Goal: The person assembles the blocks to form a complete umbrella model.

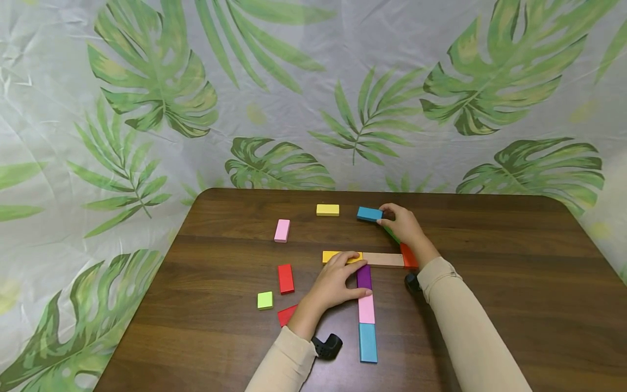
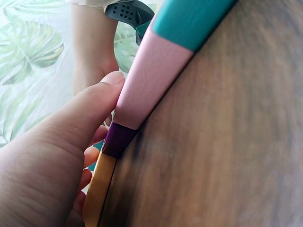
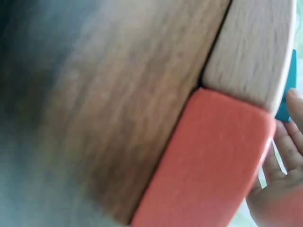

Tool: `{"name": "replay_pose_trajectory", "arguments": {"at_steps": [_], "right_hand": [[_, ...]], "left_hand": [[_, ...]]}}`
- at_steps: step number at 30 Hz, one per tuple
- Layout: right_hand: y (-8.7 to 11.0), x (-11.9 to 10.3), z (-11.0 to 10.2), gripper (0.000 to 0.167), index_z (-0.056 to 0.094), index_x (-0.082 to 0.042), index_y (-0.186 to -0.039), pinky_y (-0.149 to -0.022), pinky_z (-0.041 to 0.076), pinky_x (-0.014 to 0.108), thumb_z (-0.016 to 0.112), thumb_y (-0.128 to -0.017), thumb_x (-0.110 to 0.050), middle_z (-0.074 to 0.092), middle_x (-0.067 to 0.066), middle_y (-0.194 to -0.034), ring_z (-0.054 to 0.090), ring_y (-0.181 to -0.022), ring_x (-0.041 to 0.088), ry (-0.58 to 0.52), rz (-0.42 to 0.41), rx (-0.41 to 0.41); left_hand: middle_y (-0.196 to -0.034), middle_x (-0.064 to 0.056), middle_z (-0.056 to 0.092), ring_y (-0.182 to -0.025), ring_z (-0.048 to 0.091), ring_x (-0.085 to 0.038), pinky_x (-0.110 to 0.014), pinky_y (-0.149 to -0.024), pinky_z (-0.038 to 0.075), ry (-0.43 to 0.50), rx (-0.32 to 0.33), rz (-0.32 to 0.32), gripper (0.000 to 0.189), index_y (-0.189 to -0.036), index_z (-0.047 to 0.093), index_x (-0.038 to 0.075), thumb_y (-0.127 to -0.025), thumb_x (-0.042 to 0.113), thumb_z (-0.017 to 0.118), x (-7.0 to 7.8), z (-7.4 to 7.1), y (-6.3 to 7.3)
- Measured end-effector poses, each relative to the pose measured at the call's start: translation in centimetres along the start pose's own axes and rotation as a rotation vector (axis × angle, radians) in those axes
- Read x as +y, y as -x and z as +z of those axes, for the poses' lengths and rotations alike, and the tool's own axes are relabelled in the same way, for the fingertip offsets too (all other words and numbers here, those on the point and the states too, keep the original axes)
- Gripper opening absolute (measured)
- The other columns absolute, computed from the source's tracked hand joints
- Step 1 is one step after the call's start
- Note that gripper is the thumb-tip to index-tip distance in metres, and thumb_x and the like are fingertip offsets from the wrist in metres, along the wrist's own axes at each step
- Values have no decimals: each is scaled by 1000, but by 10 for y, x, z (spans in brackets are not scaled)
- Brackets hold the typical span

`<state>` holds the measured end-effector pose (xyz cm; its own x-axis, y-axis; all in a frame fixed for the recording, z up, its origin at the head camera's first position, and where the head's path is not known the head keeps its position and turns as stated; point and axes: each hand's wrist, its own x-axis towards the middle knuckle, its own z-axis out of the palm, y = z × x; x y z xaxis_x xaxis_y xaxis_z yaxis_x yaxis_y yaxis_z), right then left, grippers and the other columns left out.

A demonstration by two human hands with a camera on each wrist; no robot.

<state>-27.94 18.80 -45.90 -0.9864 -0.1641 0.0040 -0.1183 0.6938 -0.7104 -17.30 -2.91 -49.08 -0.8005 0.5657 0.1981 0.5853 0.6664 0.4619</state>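
Observation:
My right hand (image 1: pixel 404 226) pinches the right end of a blue block (image 1: pixel 369 213) between thumb and fingers, near the table's far side. Partly under that hand lie a green block (image 1: pixel 391 234) and an orange-red block (image 1: pixel 409 256). A plain wood block (image 1: pixel 383 259) and an orange-yellow block (image 1: pixel 329 256) continue the row to the left. Below it, purple (image 1: pixel 364 276), pink (image 1: pixel 366 310) and teal (image 1: pixel 368 343) blocks line up end to end. My left hand (image 1: pixel 332 284) touches this layout with fingers extended, fingertips by the orange-yellow block, thumb against the pink one.
Loose on the brown table (image 1: pixel 220 234) are a yellow block (image 1: pixel 327 210), a light pink block (image 1: pixel 282 231), a red block (image 1: pixel 286 279) and a lime block (image 1: pixel 265 300). Another red block (image 1: pixel 287 314) is partly hidden by my left wrist. A leaf-patterned cloth (image 1: pixel 274 109) hangs behind.

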Motion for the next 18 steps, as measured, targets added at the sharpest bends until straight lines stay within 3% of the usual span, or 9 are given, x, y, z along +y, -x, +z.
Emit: {"name": "replay_pose_trajectory", "arguments": {"at_steps": [18], "right_hand": [[-2,4,2,33,50,-5,-118,-89,36,51,58,-88,-16,53,19,-117,45,-110,35,28,29,-8]], "left_hand": [[-134,3,38,-125,28,-15,-36,-100,27,10,-11,-14,65,-129,51,22,-75,56,62,-1,2,0]]}}
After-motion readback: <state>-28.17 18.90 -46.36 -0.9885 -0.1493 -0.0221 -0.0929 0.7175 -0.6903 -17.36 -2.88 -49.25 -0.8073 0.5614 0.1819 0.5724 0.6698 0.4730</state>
